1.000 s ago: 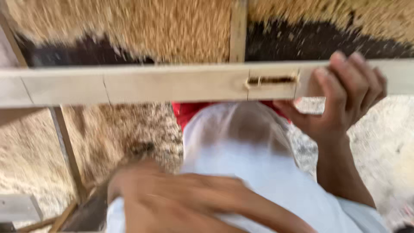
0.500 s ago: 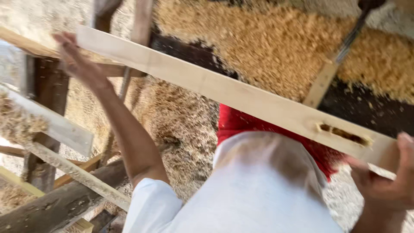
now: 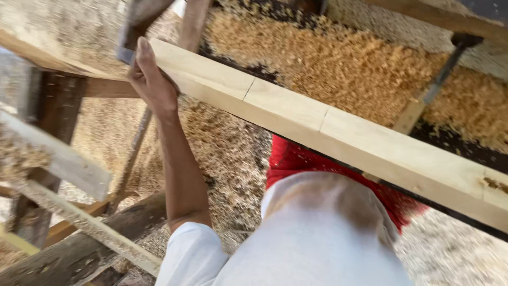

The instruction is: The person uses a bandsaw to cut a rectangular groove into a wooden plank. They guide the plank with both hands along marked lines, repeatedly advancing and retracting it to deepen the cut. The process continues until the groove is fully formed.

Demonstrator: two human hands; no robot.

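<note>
— Where was the plank [image 3: 338, 132]?
— It ran slantwise above the shavings [image 3: 338, 63], marked with pencil lines across its face.
— And the grip?
— The left hand [image 3: 151, 79] clasped its far end; the right hand lay out of view (state unknown).
— Handling?
— Probably stiff, fairly heavy, rough-edged; best held near both ends, over the trestle [image 3: 47, 106].

View: one, worn on the head.
Direction: steeply downward, over the white shirt [image 3: 317, 249].
Nearness: close; the plank [image 3: 338, 132] is seen across the frame, sawdust-strewn ground [image 3: 338, 63] beneath.
</note>
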